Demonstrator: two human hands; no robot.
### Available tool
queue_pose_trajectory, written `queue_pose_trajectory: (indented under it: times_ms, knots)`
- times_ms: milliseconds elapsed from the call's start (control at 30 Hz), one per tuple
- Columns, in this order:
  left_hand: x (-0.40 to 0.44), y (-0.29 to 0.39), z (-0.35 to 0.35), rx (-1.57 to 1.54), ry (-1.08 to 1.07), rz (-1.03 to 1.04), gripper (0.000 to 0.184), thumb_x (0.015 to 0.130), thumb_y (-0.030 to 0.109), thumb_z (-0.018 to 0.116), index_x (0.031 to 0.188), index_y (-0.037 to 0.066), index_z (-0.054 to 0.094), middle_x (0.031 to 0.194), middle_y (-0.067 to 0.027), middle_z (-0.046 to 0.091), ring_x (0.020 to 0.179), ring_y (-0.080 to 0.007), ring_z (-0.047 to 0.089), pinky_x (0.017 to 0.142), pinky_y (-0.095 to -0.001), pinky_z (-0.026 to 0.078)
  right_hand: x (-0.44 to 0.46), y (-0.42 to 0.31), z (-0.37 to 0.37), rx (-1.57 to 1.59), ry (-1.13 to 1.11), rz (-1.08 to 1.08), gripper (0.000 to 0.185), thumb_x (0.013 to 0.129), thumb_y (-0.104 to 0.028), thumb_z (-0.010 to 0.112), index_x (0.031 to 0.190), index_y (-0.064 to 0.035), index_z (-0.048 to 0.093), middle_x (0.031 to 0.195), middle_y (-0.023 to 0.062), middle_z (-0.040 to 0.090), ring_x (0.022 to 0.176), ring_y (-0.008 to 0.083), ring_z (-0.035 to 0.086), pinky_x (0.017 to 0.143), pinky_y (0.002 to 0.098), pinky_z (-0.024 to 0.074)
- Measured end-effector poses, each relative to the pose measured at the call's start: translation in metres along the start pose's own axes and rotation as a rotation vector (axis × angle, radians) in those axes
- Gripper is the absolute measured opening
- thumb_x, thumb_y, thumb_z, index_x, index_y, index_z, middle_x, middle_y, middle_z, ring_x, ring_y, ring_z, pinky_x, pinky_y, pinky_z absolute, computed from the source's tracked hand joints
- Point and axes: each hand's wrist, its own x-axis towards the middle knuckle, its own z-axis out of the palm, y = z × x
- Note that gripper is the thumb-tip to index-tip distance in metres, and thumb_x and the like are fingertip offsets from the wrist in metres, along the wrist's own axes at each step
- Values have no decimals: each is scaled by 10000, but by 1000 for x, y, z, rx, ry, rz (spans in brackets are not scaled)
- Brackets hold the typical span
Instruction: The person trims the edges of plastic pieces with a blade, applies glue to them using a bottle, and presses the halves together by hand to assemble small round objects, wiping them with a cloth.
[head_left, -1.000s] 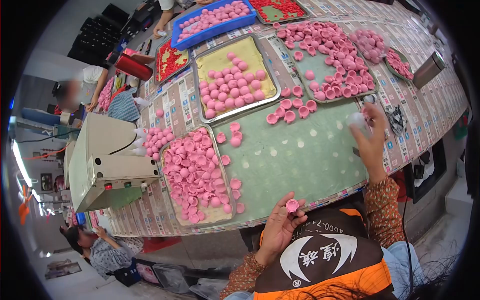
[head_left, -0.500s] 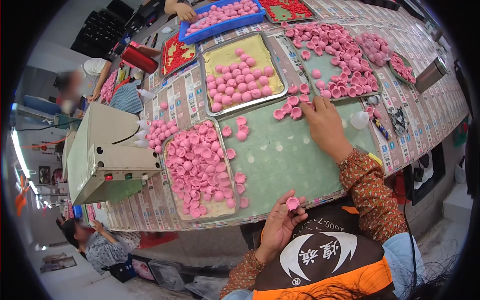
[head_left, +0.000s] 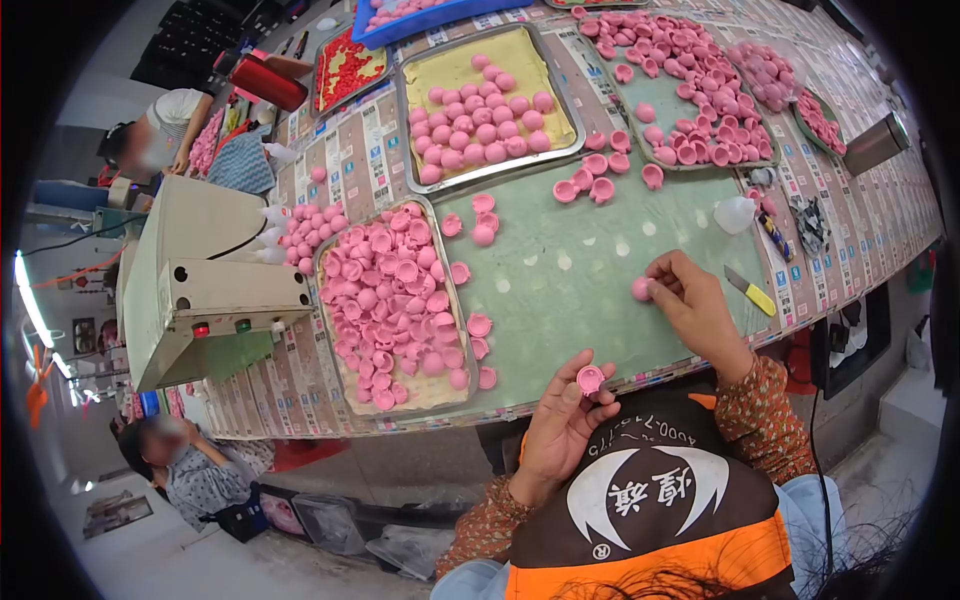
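Note:
Between the thumb and fingers of my left hand [head_left: 560, 428], near the table's front edge, is a pink half-shell [head_left: 590, 379], its hollow side facing up. My right hand [head_left: 697, 308] pinches a second pink piece [head_left: 641, 288], rounded side showing, above the green mat [head_left: 540, 330]. A few loose pink half-shells [head_left: 601, 190] lie at the mat's far side. To the left, a tray [head_left: 350, 398] is heaped with pink half-shells and balls, and several more pieces lie along its right edge.
A metal tray [head_left: 412, 182] of pink balls stands farther back. Another tray [head_left: 655, 150] of half-shells is at back right. A yellow-handled knife [head_left: 752, 292], white bottle [head_left: 735, 214] and steel flask [head_left: 876, 144] are on the right. A beige machine [head_left: 215, 285] stands left; two people are beyond.
My right hand has come back from the loose half-shells toward my left hand, carrying a pink piece. My left hand keeps its half-shell. The view has shifted slightly.

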Motion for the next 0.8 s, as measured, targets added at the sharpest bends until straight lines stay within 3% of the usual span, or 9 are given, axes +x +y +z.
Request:
queue_pose_trajectory:
  times_ms: [33, 67, 133, 233, 567, 667, 733, 800]
  knots:
    - [0, 0, 0, -3, 6, -6, 506, 1048, 220, 528, 1500, 60, 367, 1401, -189, 538, 1072, -207, 619, 962, -385, 561, -6, 0, -2, -249, 85, -146, 149, 903, -61, 660, 1030, -15, 597, 866, 79, 611, 725, 176, 613, 653, 320, 488]
    - [1, -1, 1, 3, 3, -10, 505, 1048, 219, 529, 1499, 63, 368, 1402, -190, 537, 1072, -208, 620, 963, -385, 561, -9, 0, -4, -249, 83, -138, 149, 903, -61, 660, 1030, -15, 597, 866, 79, 611, 725, 176, 613, 653, 320, 488]
    - [1, -2, 2, 11, 1, -19, 503, 1047, 219, 531, 1499, 67, 369, 1403, -190, 536, 1071, -208, 621, 963, -385, 561, -15, -1, -10, -693, 173, -368, 227, 858, -40, 678, 1069, -22, 596, 951, 116, 583, 878, 277, 611, 763, 361, 494]
    - [2, -3, 3, 20, 7, -15, 492, 1045, 213, 534, 1491, 73, 378, 1405, -192, 534, 1073, -211, 624, 963, -388, 562, -15, -10, -14, -569, 102, -420, 298, 822, -31, 687, 1104, -30, 592, 1020, 150, 545, 996, 355, 555, 835, 403, 472]
    - [3, -8, 3, -36, 29, -14, 448, 1034, 189, 556, 1454, 107, 424, 1415, -170, 536, 1075, -213, 636, 961, -388, 566, -5, 4, 4, -676, 95, -528, 242, 845, -65, 675, 1064, -32, 576, 992, 145, 533, 907, 345, 535, 777, 436, 464]
    - [3, -9, 1, -54, 24, -18, 436, 1030, 189, 565, 1441, 118, 439, 1419, -160, 537, 1084, -214, 636, 964, -387, 565, -10, 5, 1, -626, 77, -504, 301, 809, -13, 690, 1078, -22, 556, 990, 124, 532, 887, 302, 540, 760, 376, 455]
    - [2, -9, 0, -55, 26, -24, 432, 1027, 190, 571, 1435, 124, 446, 1423, -156, 536, 1091, -214, 636, 965, -387, 565, -27, -7, -1, -214, -88, -369, 272, 844, -27, 690, 1086, -39, 567, 995, 82, 535, 878, 214, 550, 743, 323, 446]
    - [3, -10, 2, -58, -17, -21, 443, 1031, 198, 574, 1441, 104, 436, 1417, -164, 529, 1113, -188, 636, 990, -368, 552, -44, -16, 2, -103, -175, -316, 260, 862, -42, 689, 1095, -46, 573, 1004, 64, 533, 892, 176, 547, 751, 298, 442]
